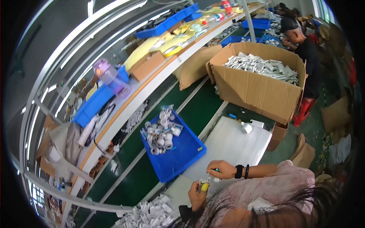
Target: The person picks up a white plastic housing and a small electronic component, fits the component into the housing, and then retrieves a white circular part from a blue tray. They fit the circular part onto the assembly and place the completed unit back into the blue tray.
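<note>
In front of my body, my left hand point(196, 197) is closed around a small white plastic part point(202, 182). A yellow patch point(205, 187) shows at its thumb side; whether it is a thumb cover or part of the piece is unclear. Just beyond, my right hand point(221, 170) has its fingers curled in, with a small teal bit at the fingers and a white end point(216, 179) just below. What it grips is mostly hidden. Ahead lies a blue tray point(178, 159) with round white plastic fittings point(161, 136) heaped at its far end.
A large cardboard box point(254, 85) full of flat white pieces stands beyond the pale work surface point(239, 140), where a white fitting point(246, 127) lies. More white parts point(152, 212) are piled near my left arm. A shelf holds a purple bottle point(112, 78). A co-worker point(304, 53) stands at the far right.
</note>
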### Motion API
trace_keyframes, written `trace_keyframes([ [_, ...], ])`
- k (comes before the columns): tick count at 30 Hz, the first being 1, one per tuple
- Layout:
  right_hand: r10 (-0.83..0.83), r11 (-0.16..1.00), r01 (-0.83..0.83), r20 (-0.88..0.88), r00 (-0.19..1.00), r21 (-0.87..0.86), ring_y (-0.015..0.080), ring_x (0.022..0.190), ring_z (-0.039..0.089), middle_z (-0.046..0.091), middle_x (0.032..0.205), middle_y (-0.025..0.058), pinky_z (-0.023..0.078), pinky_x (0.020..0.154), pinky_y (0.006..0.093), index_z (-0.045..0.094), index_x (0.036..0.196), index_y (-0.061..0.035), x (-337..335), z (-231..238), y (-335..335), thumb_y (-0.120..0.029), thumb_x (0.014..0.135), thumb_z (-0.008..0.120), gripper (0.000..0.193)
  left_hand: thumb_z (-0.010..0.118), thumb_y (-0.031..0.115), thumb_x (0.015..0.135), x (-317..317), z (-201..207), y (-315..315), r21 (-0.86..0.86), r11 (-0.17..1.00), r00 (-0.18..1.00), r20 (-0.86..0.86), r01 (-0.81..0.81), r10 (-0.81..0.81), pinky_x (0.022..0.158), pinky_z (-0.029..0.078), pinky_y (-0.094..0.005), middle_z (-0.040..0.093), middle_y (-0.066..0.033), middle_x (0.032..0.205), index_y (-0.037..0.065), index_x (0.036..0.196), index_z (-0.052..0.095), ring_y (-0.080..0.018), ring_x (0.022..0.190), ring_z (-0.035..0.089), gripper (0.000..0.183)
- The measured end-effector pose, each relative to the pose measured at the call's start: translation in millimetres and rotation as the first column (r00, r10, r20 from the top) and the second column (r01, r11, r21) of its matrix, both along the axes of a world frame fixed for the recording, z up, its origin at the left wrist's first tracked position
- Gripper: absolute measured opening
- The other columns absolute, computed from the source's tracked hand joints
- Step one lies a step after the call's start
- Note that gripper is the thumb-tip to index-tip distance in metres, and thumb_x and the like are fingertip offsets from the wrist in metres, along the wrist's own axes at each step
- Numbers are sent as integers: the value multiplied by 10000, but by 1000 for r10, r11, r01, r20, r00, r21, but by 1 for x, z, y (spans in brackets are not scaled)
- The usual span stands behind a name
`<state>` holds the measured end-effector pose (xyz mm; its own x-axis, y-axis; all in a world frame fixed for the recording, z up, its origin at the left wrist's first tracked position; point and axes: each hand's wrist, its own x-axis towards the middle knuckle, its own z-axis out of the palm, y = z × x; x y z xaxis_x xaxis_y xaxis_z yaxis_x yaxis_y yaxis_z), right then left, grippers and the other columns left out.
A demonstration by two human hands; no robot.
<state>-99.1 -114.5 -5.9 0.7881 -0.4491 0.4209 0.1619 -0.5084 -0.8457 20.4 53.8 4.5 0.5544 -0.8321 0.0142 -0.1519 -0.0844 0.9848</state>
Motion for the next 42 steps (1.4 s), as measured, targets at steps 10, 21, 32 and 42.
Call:
trace_keyframes([
  [10,-59,984,64,33,998,-165,280,727,611,630,855,118,497,658,341,610,1018,-35,32,41,25,-92,802,666,230,615,27,888,16,9,38,-55,998,952,-305,-23,5,744,490,-254,667,-86,953,-19,1076,570,-148,867,645,199],
  [21,94,983,-119,-175,980,-138,267,802,607,620,934,139,486,705,336,602,1047,-21,69,28,29,-105,850,627,216,608,34,895,42,-9,49,-104,987,873,-485,-123,58,764,516,-278,659,-85,965,-23,1082,569,-157,831,651,199],
  [32,261,957,-290,-399,879,-13,254,845,635,635,964,127,509,747,337,607,1056,-20,142,-29,-38,-151,891,628,212,604,79,905,190,-42,88,-23,846,827,-226,-533,515,585,475,-216,649,-40,795,17,937,599,-78,658,600,69],
  [42,-105,894,-115,-453,885,-432,348,1054,556,572,1115,146,481,868,444,554,1155,-57,332,-101,-143,-241,796,685,424,688,89,838,373,-156,94,-64,556,540,168,-829,825,753,486,-303,597,-119,1005,-23,1102,532,-199,881,601,328],
])
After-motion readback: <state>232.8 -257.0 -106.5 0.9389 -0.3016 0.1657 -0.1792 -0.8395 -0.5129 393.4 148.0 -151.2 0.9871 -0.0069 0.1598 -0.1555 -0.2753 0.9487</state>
